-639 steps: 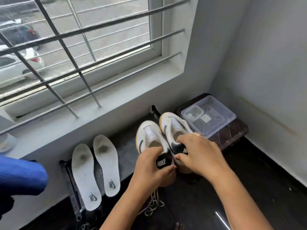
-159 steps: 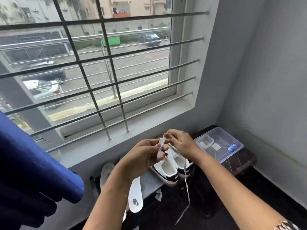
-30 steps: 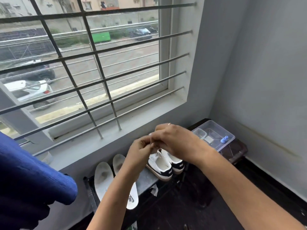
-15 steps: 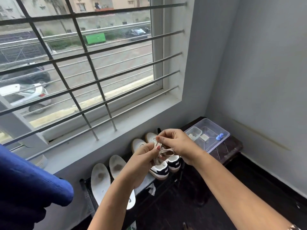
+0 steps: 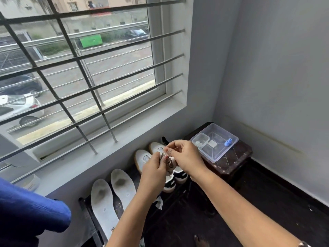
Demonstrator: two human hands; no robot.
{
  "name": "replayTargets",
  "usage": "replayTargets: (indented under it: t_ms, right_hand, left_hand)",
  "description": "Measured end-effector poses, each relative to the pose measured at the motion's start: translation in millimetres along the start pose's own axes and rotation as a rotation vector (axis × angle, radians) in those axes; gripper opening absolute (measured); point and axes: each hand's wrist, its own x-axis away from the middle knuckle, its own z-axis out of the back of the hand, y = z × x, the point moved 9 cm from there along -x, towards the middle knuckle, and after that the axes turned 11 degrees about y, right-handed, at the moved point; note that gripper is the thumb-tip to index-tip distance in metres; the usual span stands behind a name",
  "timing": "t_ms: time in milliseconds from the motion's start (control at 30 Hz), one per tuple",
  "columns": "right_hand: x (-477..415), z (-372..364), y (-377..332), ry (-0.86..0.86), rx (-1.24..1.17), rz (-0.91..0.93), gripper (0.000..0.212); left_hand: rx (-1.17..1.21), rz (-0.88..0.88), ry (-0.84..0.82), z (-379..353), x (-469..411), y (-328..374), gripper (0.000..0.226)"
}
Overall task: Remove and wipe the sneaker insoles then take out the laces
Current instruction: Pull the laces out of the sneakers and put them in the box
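Forearms are bare; the left hand (image 5: 153,169) shows a red-painted nail (image 5: 165,157), the right wrist a pale band (image 5: 303,244).

In front of me a barred window (image 5: 85,72) lets in flat daylight over a pale sill (image 5: 138,122) — street (image 5: 115,56) and parked cars (image 5: 17,107) beyond. Grey walls (image 5: 276,68) meet in the corner to my right, where a small dark stool (image 5: 236,157) stands on the dark floor (image 5: 258,202).

Bundled lace (image 5: 169,162) between both hands, above sneakers (image 5: 156,163)
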Motion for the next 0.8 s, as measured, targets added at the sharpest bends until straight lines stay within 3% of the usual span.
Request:
replayTargets:
  t_ms: [100, 200, 333, 633, 700, 800]
  right_hand:
    - [10, -8, -7, -0.151, -0.023, 0.006, 0.029]
    - [20, -15, -14, -0.317, -0.051, 0.035, 0.018]
    - [11, -5, -8, -0.304, 0.017, 0.058, 0.022]
    - [8, 2, -7, -0.269, 0.331, 0.181, 0.013]
    - [9, 3, -3, -0.294, 0.298, 0.147, 0.011]
    - [15, -1, 7, -0.400, 0.024, -0.063, 0.008]
  left_hand:
    - [-0.044, -0.041, 0.056, 5, -3, 8, 0.021]
    - [0.000, -0.007, 0.028, 4, -5, 8, 0.021]
    - [0.024, 0.004, -0.021, -1, -6, 3, 0.014]
    - [-0.271, -0.183, -0.086, -10, -10, 12, 0.018]
    - [-0.257, -0.236, -0.082, -11, -8, 17, 0.015]
    - [-0.187, -0.317, -0.058, -11, -4, 27, 0.004]
